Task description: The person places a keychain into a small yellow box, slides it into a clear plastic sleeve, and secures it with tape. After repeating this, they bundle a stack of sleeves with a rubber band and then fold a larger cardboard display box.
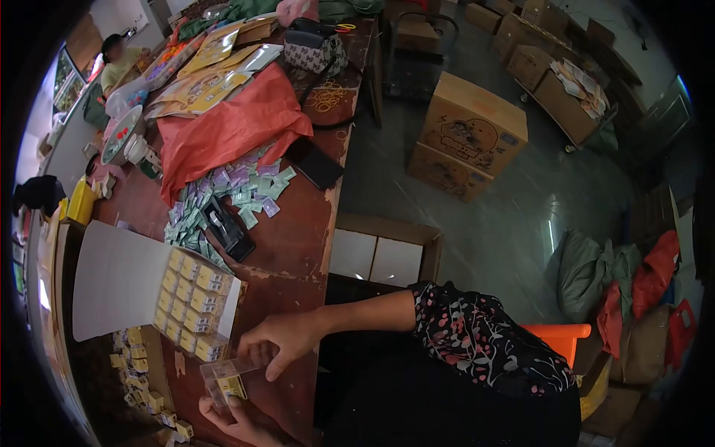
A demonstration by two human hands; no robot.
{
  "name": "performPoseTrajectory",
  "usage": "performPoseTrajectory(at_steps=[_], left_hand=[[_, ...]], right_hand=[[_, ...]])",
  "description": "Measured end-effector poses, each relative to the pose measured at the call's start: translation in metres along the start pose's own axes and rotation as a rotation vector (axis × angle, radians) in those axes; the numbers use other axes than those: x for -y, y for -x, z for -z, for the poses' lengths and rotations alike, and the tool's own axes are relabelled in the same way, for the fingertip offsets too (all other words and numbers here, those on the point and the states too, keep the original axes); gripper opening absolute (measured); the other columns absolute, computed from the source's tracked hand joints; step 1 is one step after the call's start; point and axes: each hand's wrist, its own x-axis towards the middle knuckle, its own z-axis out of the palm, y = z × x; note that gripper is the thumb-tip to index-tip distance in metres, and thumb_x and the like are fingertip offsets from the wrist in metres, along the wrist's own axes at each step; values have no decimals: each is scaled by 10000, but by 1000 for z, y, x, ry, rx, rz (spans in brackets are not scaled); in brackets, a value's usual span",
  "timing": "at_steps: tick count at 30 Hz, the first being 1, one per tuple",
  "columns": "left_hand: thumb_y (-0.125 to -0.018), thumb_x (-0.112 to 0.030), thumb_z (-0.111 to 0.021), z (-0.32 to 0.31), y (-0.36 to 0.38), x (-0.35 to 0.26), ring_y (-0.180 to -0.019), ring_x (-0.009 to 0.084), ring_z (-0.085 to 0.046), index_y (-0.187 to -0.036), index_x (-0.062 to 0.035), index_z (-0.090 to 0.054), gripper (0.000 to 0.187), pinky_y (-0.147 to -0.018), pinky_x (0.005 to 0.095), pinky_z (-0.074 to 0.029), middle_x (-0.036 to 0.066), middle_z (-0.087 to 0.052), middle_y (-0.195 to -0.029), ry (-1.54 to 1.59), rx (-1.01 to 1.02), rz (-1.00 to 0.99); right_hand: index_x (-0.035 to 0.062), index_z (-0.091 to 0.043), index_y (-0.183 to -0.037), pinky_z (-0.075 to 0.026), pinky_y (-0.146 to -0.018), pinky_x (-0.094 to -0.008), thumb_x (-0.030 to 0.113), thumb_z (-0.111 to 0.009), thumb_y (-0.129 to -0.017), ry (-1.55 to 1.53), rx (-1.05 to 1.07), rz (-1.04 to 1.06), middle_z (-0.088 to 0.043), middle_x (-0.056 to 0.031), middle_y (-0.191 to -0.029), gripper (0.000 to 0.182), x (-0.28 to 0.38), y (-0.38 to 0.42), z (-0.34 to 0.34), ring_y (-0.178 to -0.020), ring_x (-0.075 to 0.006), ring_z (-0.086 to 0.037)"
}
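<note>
My left hand (pixel 237 426) grips a small clear plastic box (pixel 217 389) near the table's front edge, thumb pressed on its side. Inside the box lies a small yellow printed piece (pixel 232 386). My right hand (pixel 287 341) is at the box's raised clear flap (pixel 237 366), its fingers bent and thumb curled round the flap's end. Just beyond my hands stands an open white carton (pixel 123 279), its lid folded back, holding rows of small yellow-and-white boxes (pixel 190 298). More small yellow boxes (pixel 138 365) lie loose below the carton.
Green and purple sachets (pixel 238 186) spill from a red plastic bag (pixel 231 130). A black tape dispenser (pixel 227 232) and a dark phone (pixel 315 162) lie near them. An open cardboard box (pixel 387 223) stands beside the table; stacked cartons (pixel 473 134) sit on the floor. Another person (pixel 119 63) is far left.
</note>
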Motion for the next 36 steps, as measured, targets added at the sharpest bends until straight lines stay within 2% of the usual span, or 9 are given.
performPoseTrajectory(at_steps=[8,10,12,15,20,23,27,32,36], left_hand=[[-847,-7,-710,2,25,12,-1123,251,-596,-1500,-44,-386,730,-973,370,-513,154,-537,-1330,229,-103,203],[-839,7,-728,-1,26,0,-1139,239,-595,-1558,-77,-329,827,-996,373,-501,137,-537,-1338,129,128,229],[-833,2,-754,-1,32,-8,-1208,231,-579,-1562,-98,-357,836,-1011,358,-497,113,-543,-1357,27,222,287],[-822,-55,-819,15,35,-4,-1252,215,-576,-1461,-61,-516,707,-1005,336,-511,88,-553,-1373,-283,325,-9],[-854,-37,-796,43,47,-18,-1210,201,-601,-1411,-31,-558,605,-1008,338,-515,85,-582,-1339,-16,333,251],[-868,-8,-781,63,59,-14,-1166,176,-626,-1394,-30,-554,573,-998,331,-525,64,-626,-1283,89,285,270],[-848,2,-800,93,77,3,-1164,165,-627,-1356,-30,-552,567,-994,323,-531,57,-642,-1254,155,130,262],[-835,15,-807,116,85,13,-1161,174,-628,-1332,-23,-540,565,-987,330,-540,81,-641,-1247,174,-93,138],[-843,31,-793,131,93,18,-1159,192,-634,-1342,-24,-521,571,-992,345,-541,90,-642,-1234,254,-202,123]], right_hand=[[-19,-706,-1023,-543,-737,-270,113,-694,-952,-144,-254,-86,-721,-50,-905,150,11,-11,9,-809,-97,-674],[-9,-717,-1005,-540,-714,-254,110,-704,-950,-69,-287,-103,-712,-32,-876,132,18,-19,9,-789,-78,-664],[-9,-720,-997,-537,-716,-246,104,-705,-951,-68,-220,-212,-724,-43,-872,123,40,-28,6,-796,-75,-667],[-12,-730,-980,-539,-717,-288,137,-721,-926,167,-74,-195,-746,-55,-865,158,54,-43,-10,-789,-112,-688],[-5,-732,-950,-545,-675,-288,170,-708,-947,354,159,-58,-738,-69,-822,177,60,-70,-40,-767,-129,-703],[-14,-722,-959,-553,-648,-267,211,-671,-990,73,300,-381,-725,-64,-796,232,59,-96,-52,-744,-121,-701],[-22,-688,-926,-542,-622,-264,219,-613,-1022,153,118,-188,-702,-52,-749,270,60,-179,-69,-680,-93,-663],[7,-692,-933,-542,-689,-387,173,-644,-951,778,279,-35,-714,-92,-797,173,10,-322,-106,-708,-245,-683],[34,-714,-1041,-548,-823,-467,163,-677,-895,837,365,81,-735,-149,-980,198,-46,-390,-174,-925,-338,-695]])
